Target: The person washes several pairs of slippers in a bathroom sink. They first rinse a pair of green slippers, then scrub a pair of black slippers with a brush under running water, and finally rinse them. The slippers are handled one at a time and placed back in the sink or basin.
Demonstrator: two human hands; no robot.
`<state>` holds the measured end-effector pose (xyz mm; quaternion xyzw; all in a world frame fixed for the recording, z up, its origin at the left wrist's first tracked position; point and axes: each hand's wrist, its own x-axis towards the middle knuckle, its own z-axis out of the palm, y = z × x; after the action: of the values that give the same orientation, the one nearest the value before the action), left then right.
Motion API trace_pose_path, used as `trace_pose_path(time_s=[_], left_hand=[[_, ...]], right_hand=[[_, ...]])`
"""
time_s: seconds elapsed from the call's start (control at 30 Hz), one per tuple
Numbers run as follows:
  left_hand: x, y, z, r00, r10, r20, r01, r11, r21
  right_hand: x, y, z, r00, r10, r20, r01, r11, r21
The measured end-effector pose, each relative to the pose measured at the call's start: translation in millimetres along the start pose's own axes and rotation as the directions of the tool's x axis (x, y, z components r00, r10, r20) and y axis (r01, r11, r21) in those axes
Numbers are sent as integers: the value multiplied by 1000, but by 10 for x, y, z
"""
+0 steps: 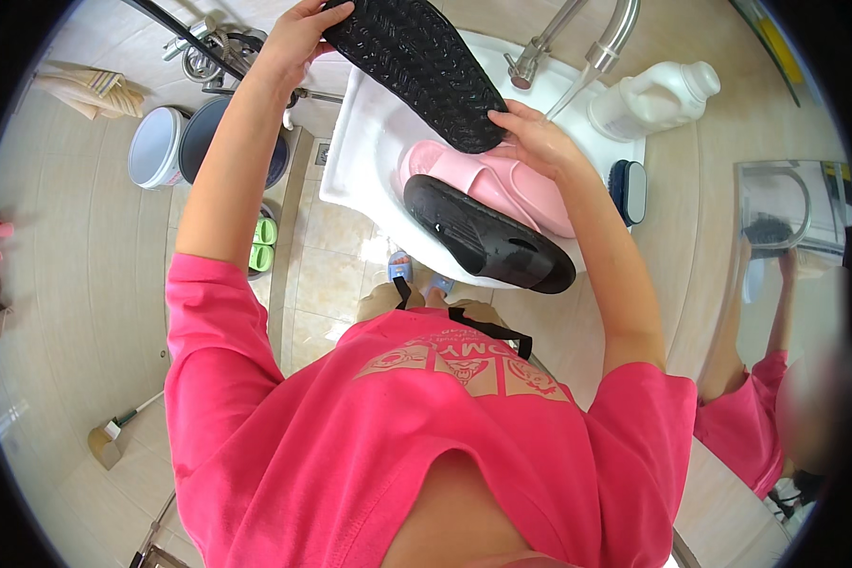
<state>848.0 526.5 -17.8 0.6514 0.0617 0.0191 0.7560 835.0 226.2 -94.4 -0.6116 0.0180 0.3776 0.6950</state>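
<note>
My left hand (298, 38) grips the far end of a black slipper (417, 66), held sole up over the white sink (355, 161). My right hand (535, 137) holds the slipper's near end. Under it lie a pink slipper (506, 185) and a second black slipper (488, 237), both resting in the sink basin. A thin stream of water runs from the metal tap (615, 33) toward my right hand.
A white plastic jug (653, 95) and a dark scrubbing brush (628, 189) sit on the counter to the right of the sink. A mirror (786, 284) is on the right. Buckets (175, 147), green slippers (263, 243) and a floor brush (109, 440) are on the tiled floor at the left.
</note>
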Motion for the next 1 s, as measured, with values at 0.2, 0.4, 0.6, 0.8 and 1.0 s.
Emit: trace_pose_path(time_s=[0.2,0.4,0.6,0.8,1.0], left_hand=[[148,-76,-209,999,13,-30,-22,951,-310],[-255,-536,-174,969,-95,227,88,995,41],[-366,-667,-266,900,-161,405,197,979,-48],[-76,-833,-299,998,59,-10,-60,979,-195],[228,-437,119,901,233,-365,-131,950,283]], right_hand=[[-57,-50,209,996,-89,-7,89,996,7],[132,-55,358,959,-162,234,145,985,89],[268,-45,566,957,60,284,-127,967,223],[610,-108,931,999,49,-4,-49,999,-8],[813,-193,981,913,-280,-297,216,949,-231]])
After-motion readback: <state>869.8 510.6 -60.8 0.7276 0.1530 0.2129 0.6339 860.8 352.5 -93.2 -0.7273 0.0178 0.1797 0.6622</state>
